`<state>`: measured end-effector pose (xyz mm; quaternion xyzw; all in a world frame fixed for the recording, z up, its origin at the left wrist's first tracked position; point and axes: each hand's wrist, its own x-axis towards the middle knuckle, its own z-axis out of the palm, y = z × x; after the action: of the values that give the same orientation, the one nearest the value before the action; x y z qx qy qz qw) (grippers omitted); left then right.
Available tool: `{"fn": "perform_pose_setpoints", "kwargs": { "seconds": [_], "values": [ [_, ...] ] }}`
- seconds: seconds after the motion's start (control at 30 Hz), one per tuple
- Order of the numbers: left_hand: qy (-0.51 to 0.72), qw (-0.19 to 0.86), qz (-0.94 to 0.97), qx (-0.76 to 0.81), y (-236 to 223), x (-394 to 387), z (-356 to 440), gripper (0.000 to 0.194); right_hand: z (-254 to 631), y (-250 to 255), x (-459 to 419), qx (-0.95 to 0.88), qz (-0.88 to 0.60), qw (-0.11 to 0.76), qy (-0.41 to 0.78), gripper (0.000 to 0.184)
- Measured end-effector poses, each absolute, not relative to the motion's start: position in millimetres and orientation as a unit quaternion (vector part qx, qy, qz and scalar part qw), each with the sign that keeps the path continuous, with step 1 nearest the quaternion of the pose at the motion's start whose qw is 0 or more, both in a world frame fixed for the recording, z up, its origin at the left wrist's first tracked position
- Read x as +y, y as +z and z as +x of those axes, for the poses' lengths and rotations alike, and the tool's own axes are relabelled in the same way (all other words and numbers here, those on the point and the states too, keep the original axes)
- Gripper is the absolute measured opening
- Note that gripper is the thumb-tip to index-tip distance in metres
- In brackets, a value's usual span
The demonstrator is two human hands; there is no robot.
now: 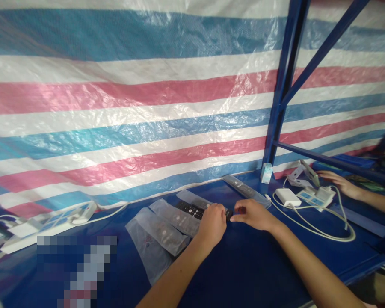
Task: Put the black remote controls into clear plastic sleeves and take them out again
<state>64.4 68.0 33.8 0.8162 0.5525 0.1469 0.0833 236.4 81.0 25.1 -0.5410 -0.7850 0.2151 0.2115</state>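
A black remote control (190, 208) lies slanted on the blue table, its button face up. My left hand (212, 223) is closed over its middle and hides part of it. At the remote's near right end my right hand (252, 214) pinches with thumb and forefinger. Left of my hands, several remotes in frosted plastic sleeves lie side by side, among them one sleeved remote (164, 233). A clear sleeve (192, 197) lies just behind the black remote. Farther back on the right is another sleeved remote (244, 188).
A power strip (51, 224) with cables stands at the left. To the right are a white charger (288, 197), a coiled cable (324, 236) and a small box (266, 173). A blue metal post (277, 102) rises behind. Another person's hand (343, 185) reaches in at the far right.
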Motion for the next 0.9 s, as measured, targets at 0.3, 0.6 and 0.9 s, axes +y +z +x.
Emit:
{"fn": "perform_pose_setpoints", "kwargs": {
  "seconds": [0.3,0.6,0.9],
  "values": [
    [0.176,0.099,0.812,0.548,40,34,71,0.026,226,25,80,-0.776,-0.574,0.216,0.145,0.010],
    [0.185,-0.048,0.782,0.594,33,10,0,0.023,210,27,76,-0.796,-0.541,0.233,0.142,0.039],
    [0.191,-0.086,0.779,0.591,13,8,-8,0.024,194,23,77,-0.772,-0.609,0.174,0.045,0.025]
  ]
}}
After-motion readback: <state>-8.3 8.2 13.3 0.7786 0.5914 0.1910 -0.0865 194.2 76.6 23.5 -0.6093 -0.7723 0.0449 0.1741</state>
